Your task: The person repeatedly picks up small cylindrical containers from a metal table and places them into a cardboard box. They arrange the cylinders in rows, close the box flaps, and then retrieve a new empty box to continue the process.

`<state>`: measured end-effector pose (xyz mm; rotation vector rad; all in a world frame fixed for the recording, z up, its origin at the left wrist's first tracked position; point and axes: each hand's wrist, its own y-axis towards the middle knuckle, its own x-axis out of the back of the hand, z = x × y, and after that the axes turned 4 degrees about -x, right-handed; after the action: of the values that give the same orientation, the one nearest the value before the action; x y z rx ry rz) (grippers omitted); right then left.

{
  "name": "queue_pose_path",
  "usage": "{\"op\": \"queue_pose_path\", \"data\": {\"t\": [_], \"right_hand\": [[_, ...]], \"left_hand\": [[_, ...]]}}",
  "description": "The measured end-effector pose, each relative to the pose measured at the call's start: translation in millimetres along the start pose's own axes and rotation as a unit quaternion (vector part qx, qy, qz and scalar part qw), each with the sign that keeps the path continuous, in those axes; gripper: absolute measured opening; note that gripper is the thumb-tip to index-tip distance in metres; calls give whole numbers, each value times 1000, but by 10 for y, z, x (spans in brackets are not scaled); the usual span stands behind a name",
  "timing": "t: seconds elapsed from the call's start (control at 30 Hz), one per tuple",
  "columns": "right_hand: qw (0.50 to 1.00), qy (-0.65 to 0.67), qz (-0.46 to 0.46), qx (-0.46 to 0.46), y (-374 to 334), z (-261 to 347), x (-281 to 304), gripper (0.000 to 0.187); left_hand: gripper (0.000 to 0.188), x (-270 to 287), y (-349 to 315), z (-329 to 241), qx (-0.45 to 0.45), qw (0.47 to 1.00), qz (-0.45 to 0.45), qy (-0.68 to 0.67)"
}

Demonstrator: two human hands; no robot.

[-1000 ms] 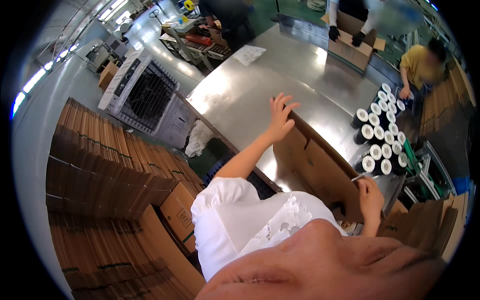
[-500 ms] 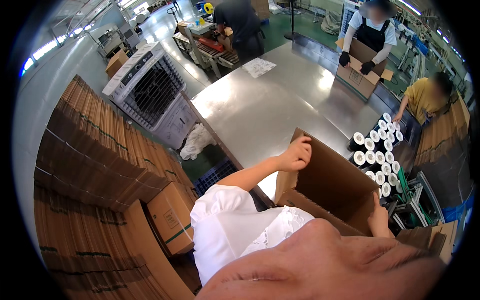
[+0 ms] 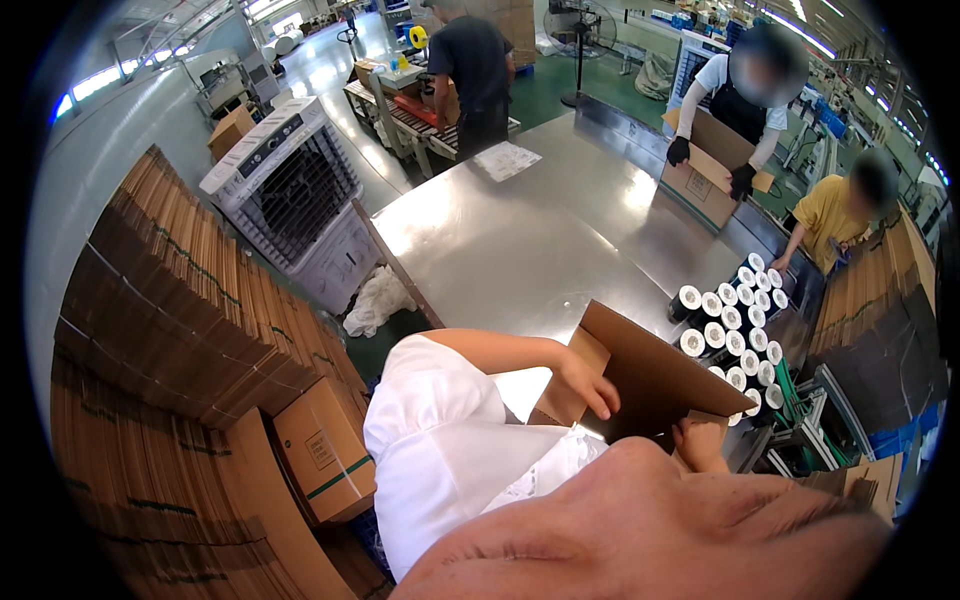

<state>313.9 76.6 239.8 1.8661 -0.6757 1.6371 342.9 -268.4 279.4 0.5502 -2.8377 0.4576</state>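
Near edge of the bench [image 3: 480, 250]: left hand [image 3: 588, 384] hung, fingers loosely spread; right hand [image 3: 703, 442], pinch unclear, seemingly steadied the carton [image 3: 662, 368].

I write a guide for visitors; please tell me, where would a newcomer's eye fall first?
Probably on the brown carton in front of the person, beside the left hand and right hand. Then on the white-topped cylinders clustered on the right of the metal table, and the tall stacks of flat cardboard along the left.

Metal table [image 3: 500, 240] carries white-topped cylinders [image 3: 735, 342], sheet [image 3: 507, 160].
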Motion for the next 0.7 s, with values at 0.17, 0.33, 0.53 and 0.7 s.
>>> {"op": "queue_pose_path", "data": {"t": [0.17, 0.33, 0.53, 0.7], "right_hand": [[993, 35, -5, -110, 19, 74, -390, 17], [802, 523, 3, -286, 70, -264, -306, 26], [673, 622, -214, -338, -550, -457, -254, 49], [684, 607, -149, -376, -950, 198, -278, 95]], "left_hand": [[65, -416, -88, -603, 53, 974, 59, 210], [69, -170, -34, -914, 94, 953, -27, 288], [48, 50, 431, 263, 49, 910, -173, 373], [24, 202, 555, -80, -313, 653, -354, 592]]}}
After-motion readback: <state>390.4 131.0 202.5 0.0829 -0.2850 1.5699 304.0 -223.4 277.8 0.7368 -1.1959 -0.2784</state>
